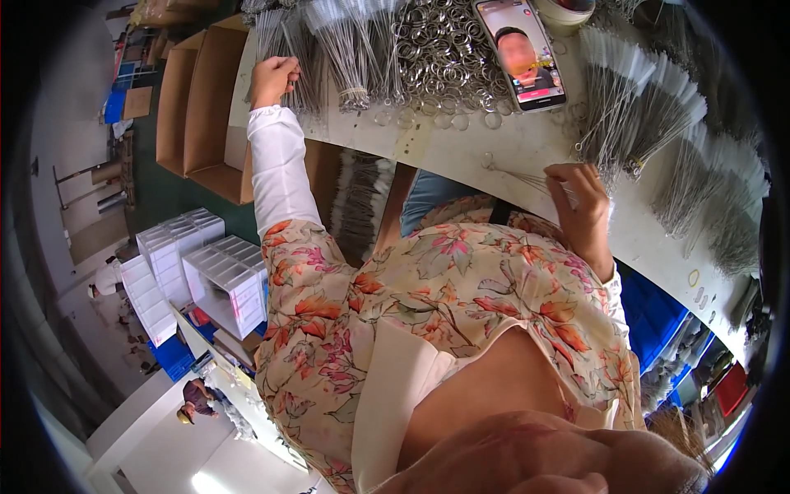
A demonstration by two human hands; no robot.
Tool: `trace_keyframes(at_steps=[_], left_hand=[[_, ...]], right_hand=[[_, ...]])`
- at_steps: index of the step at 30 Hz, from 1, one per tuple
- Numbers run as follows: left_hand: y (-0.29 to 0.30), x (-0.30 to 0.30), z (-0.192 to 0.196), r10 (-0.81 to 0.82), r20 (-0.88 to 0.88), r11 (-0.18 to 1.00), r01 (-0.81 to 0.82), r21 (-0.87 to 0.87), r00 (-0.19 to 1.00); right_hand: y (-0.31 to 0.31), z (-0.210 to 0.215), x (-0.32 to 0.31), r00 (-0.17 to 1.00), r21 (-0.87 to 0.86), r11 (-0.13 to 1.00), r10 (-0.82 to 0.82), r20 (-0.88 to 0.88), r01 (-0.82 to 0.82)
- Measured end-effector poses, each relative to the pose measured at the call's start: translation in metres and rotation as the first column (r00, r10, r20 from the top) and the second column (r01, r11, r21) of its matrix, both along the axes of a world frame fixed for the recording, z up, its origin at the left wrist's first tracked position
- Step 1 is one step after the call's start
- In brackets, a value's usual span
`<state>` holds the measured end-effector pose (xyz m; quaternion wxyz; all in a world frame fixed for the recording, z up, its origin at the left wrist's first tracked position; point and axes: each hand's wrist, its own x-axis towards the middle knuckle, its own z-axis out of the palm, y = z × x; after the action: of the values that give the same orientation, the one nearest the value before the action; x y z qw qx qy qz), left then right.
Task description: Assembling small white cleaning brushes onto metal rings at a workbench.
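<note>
My left hand [274,81] is closed at the edge of a pile of thin wire brushes [309,82] on the table's far left; its fingertips touch the wire stems, but what they pinch is hidden. To the right, over the table's near edge, my right hand [580,202] is closed round a few wire brushes. Their thin stems [520,174] point left, with small loops at the ends. Beside the left pile stands a bundle of brushes [354,49] with white bristles. A heap of shiny metal rings [451,53] lies between my hands, farther back.
A phone [522,53] with a lit screen lies right of the rings. More brush bundles [642,99] cover the table's right side. Cardboard boxes [210,107] stand left of the table, and white plastic crates [226,280] lower left. A co-worker [197,399] is farther off.
</note>
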<state>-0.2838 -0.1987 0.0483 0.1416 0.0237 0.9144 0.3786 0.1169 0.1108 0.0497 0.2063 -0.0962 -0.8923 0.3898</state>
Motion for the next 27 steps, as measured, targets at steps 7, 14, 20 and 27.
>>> trace_keyframes(at_steps=[7, 14, 20, 27], left_hand=[[0.035, 0.019, 0.037, 0.353, -0.349, 0.841, -0.131, 0.525, 0.868], [0.116, 0.052, 0.011, -0.556, -0.338, 0.767, 0.312, -0.560, 0.760], [0.116, 0.055, -0.001, -0.448, -0.449, 0.855, 0.224, -0.467, 0.773], [0.107, 0.058, -0.014, -0.506, -0.449, 0.818, 0.245, -0.521, 0.736]], right_hand=[[0.046, 0.019, 0.010, 0.983, -0.173, 0.968, -0.186, -0.001, 0.183], [0.083, 0.006, -0.008, 0.944, -0.285, 0.902, -0.328, 0.039, 0.325], [0.122, -0.006, -0.030, 0.901, 0.033, 0.903, -0.424, -0.087, 0.428], [0.126, -0.024, -0.058, 0.802, 0.165, 0.823, -0.567, 0.188, 0.543]])
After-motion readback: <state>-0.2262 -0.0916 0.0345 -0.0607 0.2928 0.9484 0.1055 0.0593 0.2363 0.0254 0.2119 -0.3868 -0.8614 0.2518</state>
